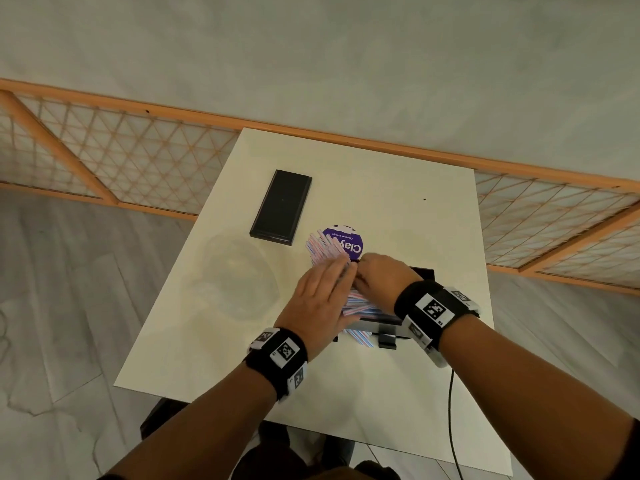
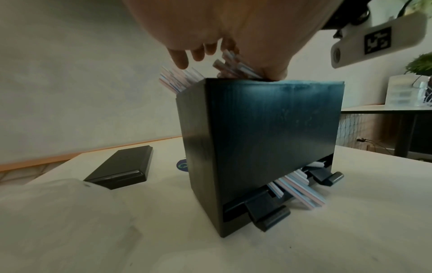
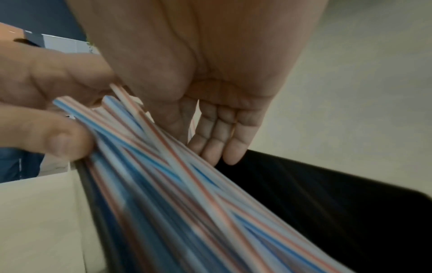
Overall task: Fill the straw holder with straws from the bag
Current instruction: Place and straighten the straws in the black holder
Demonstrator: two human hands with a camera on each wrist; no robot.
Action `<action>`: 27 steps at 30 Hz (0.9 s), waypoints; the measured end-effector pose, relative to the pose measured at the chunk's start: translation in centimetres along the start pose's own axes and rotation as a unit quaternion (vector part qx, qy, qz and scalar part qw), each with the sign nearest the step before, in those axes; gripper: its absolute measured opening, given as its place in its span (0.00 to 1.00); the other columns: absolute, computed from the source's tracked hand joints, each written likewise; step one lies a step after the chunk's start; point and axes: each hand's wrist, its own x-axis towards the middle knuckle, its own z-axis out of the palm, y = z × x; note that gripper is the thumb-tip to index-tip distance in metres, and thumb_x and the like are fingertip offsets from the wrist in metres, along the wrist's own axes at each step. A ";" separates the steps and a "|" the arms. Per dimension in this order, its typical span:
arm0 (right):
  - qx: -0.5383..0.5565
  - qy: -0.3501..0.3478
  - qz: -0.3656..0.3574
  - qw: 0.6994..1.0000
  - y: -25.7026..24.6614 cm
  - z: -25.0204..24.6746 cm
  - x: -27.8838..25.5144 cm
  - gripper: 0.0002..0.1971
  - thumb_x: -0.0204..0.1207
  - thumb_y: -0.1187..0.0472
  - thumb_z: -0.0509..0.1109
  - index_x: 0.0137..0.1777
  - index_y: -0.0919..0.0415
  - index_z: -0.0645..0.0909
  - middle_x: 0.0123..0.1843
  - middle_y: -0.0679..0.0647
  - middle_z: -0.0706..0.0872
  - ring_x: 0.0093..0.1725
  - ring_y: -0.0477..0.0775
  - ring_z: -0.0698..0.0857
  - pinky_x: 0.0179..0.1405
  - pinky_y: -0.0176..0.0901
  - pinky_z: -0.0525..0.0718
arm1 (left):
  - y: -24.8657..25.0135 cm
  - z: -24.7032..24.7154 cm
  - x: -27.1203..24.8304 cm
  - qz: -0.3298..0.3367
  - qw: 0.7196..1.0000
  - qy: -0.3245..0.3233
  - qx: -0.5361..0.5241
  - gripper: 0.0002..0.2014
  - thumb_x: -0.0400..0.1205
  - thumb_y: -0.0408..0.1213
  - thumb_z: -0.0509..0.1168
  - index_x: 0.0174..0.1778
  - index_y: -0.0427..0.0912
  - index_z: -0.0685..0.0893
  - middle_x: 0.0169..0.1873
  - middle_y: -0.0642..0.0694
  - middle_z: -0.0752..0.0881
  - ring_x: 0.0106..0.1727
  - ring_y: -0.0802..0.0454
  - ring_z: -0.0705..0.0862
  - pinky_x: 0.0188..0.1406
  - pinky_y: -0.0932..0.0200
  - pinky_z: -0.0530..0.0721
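Note:
The black straw holder (image 1: pixel 420 271) (image 2: pixel 257 138) stands upright on the white table (image 1: pixel 381 393). A bundle of red-and-blue striped straws (image 1: pixel 325 249) (image 3: pixel 187 184) leans slanted out of its open top. My left hand (image 1: pixel 318 299) (image 2: pixel 210 27) holds the bundle from the left, between thumb and fingers. My right hand (image 1: pixel 377 271) (image 3: pixel 210 73) lies against the straws from the right with straight fingers, above the holder's opening. A few straws (image 2: pixel 297 190) stick out crooked through the bottom slot at the front.
A clear plastic bag (image 1: pixel 239 271) (image 2: pixel 58 212) lies flat to the left of the holder. The holder's black lid (image 1: pixel 281 206) rests at the back left. Behind the straws there is a purple round sticker (image 1: pixel 346 242). A black cable (image 1: pixel 452 410) hangs over the near edge.

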 end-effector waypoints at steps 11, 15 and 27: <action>0.139 0.024 0.082 0.987 0.5 -2.2 3.3 0.19 0.78 0.44 0.73 0.62 0.55 0.84 0.53 0.51 0.80 0.50 0.53 0.81 0.51 0.43 0.79 | -0.8 0.9 0.1 -0.004 0.999 -0.045 -0.024 0.33 0.79 0.62 0.68 0.74 0.44 0.76 0.68 0.45 0.83 0.71 0.47 0.81 0.78 0.47 0.74; 0.130 -0.041 0.054 0.989 -0.8 -2.2 4.6 0.17 0.78 0.44 0.73 0.34 0.53 0.78 0.37 0.54 0.81 0.37 0.54 0.80 0.34 0.42 0.74 | -0.7 0.8 0.3 -0.005 0.998 -0.049 -0.041 0.34 0.79 0.61 0.70 0.75 0.44 0.75 0.68 0.46 0.83 0.71 0.47 0.81 0.79 0.47 0.74; 0.200 0.087 0.028 0.976 1.0 -5.4 1.6 0.15 0.87 0.47 0.62 0.48 0.57 0.83 0.39 0.52 0.88 0.37 0.53 0.87 0.44 0.52 0.87 | -1.1 0.6 0.4 -0.002 0.997 -0.031 -0.067 0.32 0.79 0.61 0.69 0.74 0.43 0.77 0.67 0.45 0.83 0.68 0.46 0.80 0.76 0.47 0.76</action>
